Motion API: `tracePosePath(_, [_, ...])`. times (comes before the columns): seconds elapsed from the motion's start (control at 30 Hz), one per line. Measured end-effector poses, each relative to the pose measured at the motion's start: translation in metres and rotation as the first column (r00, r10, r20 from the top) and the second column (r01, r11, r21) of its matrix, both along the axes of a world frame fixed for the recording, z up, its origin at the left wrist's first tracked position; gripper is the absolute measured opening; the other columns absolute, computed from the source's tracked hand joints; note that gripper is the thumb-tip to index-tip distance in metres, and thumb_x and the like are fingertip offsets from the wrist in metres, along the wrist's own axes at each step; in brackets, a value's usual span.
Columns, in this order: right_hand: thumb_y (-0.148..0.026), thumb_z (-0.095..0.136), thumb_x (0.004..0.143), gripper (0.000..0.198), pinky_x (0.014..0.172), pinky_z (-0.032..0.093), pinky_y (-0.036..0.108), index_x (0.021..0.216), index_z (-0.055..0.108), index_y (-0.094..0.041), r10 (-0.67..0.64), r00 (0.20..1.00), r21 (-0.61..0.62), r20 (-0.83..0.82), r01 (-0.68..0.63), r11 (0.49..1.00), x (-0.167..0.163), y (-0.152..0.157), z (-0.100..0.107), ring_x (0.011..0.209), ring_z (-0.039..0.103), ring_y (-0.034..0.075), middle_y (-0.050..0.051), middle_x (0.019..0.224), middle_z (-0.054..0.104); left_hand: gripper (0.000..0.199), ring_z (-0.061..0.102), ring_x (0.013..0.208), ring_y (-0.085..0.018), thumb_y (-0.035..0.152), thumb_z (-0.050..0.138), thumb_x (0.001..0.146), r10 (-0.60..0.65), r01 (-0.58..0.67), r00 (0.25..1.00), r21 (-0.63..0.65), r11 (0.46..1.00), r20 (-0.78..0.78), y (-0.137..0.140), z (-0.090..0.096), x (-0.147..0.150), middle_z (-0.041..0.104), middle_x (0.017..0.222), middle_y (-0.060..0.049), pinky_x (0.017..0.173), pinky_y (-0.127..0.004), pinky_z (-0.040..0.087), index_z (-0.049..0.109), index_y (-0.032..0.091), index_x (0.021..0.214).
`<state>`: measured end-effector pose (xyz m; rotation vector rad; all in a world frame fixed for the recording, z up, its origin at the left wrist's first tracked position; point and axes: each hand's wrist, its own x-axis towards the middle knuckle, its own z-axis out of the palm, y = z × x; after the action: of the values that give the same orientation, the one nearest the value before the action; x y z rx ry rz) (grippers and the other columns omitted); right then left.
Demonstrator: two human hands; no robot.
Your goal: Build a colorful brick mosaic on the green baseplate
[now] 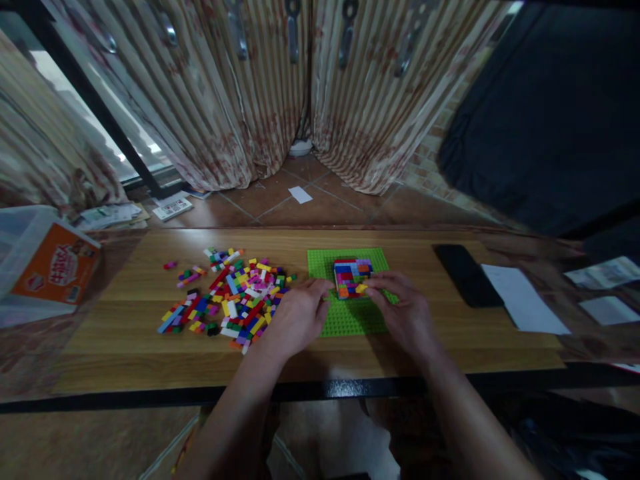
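A green studded baseplate (350,325) lies on the wooden table. On it stands a rectangular block of many-coloured toy bricks (345,272), with red, blue, purple and orange pieces on show. My right hand (407,317) pinches a small yellow brick (361,289) between thumb and fingers, at the near right corner of the block. My left hand (303,317) is beside the block's left side, its fingers curled and closed together. Whether anything is in the left fingertips is hidden from me.
Left of the baseplate spreads a heap of loose bricks (250,293). A black phone-like slab (467,275) and a white sheet of paper (523,300) lie at the right. Beyond the table's left end sits a clear plastic box (30,220) with an orange label. Curtains (210,100) hang behind.
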<state>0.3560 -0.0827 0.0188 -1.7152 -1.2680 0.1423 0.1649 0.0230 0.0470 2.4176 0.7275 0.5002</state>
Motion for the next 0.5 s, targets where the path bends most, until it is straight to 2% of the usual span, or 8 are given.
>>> tracePosePath(0.23, [-0.030,0.066,0.085,0.012,0.094,0.047,0.045,0.090,0.076,-0.030,0.049,0.998,-0.055,0.036,-0.047,0.997,-0.006,0.004,-0.006,0.107,0.058,0.024,0.005,0.110,0.062,0.025,0.066,0.085,-0.018,0.011,0.049,0.087,-0.017,0.015,0.999,-0.028,0.999,-0.048,-0.004,-0.008,0.008,0.067,0.096,-0.006,0.076,-0.031,0.053,0.058,0.019,0.109])
tracePosePath(0.5, [-0.030,0.067,0.084,0.011,0.095,0.047,0.046,0.089,0.076,-0.032,0.054,0.998,-0.044,0.032,-0.053,0.998,-0.004,0.006,-0.010,0.107,0.058,0.024,0.004,0.110,0.062,0.032,0.067,0.093,-0.020,0.012,0.049,0.088,-0.040,0.037,0.997,-0.044,0.998,-0.068,-0.007,-0.012,0.009,0.067,0.102,-0.007,0.083,-0.033,0.054,0.056,0.020,0.118])
